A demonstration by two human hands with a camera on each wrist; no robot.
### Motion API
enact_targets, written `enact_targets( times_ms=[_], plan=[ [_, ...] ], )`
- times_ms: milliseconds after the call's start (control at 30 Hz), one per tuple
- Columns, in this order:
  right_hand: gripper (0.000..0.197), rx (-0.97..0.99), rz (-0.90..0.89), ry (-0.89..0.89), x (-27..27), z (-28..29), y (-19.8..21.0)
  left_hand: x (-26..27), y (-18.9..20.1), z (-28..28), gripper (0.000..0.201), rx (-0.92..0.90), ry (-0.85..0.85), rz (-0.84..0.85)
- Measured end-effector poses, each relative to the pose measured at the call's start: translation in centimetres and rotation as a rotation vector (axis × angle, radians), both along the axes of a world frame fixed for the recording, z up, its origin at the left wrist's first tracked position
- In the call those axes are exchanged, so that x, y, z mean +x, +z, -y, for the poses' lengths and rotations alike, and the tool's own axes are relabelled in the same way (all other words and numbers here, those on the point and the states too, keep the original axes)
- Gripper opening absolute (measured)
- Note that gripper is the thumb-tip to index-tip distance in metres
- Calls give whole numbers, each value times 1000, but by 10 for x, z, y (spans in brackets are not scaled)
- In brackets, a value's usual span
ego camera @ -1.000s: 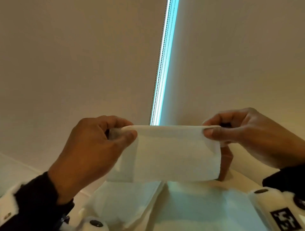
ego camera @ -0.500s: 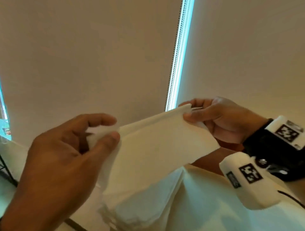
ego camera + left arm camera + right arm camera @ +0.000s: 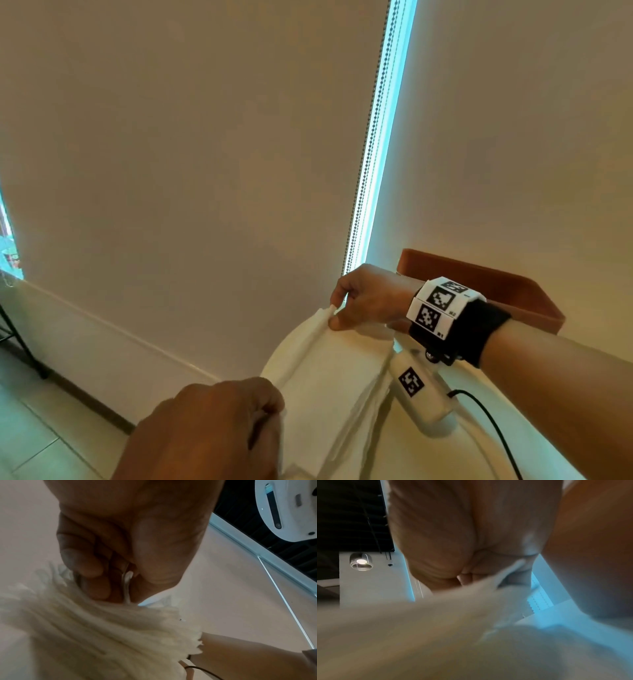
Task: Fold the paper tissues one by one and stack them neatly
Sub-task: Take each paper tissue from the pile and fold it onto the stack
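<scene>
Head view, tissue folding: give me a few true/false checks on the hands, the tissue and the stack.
1. Both hands pinch the same folded tissue. True: the left hand pinches its near end and the right hand its far end.
2. The tissue is held high in front of the blind. False: it lies low, over the stack of tissues.
3. The right hand is open and flat on the stack. False: its thumb and fingers pinch the tissue's corner.
4. A brown tray shows behind the right wrist. True.
5. The stack sits to the right of the brown tray. False: it sits to its left, nearer the camera.
</scene>
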State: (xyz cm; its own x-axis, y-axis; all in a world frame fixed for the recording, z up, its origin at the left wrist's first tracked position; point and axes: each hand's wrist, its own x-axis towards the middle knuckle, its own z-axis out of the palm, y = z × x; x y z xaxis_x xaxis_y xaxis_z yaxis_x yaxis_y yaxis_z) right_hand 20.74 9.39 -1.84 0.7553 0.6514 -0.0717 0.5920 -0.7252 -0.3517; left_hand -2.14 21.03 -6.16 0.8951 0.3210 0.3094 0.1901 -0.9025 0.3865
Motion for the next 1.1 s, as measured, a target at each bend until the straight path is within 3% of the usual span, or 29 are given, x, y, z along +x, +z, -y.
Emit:
enact_targets(
  times_ms=[133,200,300,367,400,467,533,600,633,733,767,800,833,867,900,967,1033,1067,1100],
  plan=[
    [34,-22,64,-79,7,9,0,3,-4,-10,15,37,-112,-19],
    [30,51,215,-100,4,16,13,0,2,-12,27,101,-164,165],
    [14,313,390,-8,-21,29,43,-1,17,-6,29,258,-277,315],
    [8,383,234,137,-51,35,53,0,20,3,24,289,-425,361],
    [8,313,123,204,-67,35,51,2,15,7,23,328,-459,333],
    [20,96,52,295,-86,29,35,7,13,15,34,320,-471,123],
    [34,-33,71,351,-89,20,16,14,22,22,55,291,-344,-167],
    [47,-129,5,324,-81,13,3,23,10,14,97,297,-260,-393],
    [53,-172,-41,289,-76,12,-1,24,8,11,114,277,-243,-587],
    [68,-274,-116,242,-67,15,-6,24,-8,9,149,251,-239,-659],
    [72,-304,-131,238,-64,16,-7,22,-11,7,148,226,-246,-637],
    [75,-330,-143,240,-63,16,-7,22,-23,3,134,276,-237,-668],
    [78,-356,-149,245,-61,16,-7,15,-36,-4,113,287,-254,-705],
    [81,-383,-151,254,-59,15,-7,14,-45,-8,92,317,-246,-623],
    [82,-406,-154,265,-58,13,-8,12,-50,-10,76,343,-230,-534],
    [81,-443,-160,290,-56,11,-10,11,-54,-15,53,398,-218,-529],
    [81,-463,-155,300,-55,10,-13,9,-35,-8,55,373,-328,-334],
    [80,-466,-148,299,-54,10,-14,7,-23,-2,69,424,-346,-454],
    [80,-468,-136,302,-54,9,-15,6,-17,1,101,401,-383,-436]
  ],
)
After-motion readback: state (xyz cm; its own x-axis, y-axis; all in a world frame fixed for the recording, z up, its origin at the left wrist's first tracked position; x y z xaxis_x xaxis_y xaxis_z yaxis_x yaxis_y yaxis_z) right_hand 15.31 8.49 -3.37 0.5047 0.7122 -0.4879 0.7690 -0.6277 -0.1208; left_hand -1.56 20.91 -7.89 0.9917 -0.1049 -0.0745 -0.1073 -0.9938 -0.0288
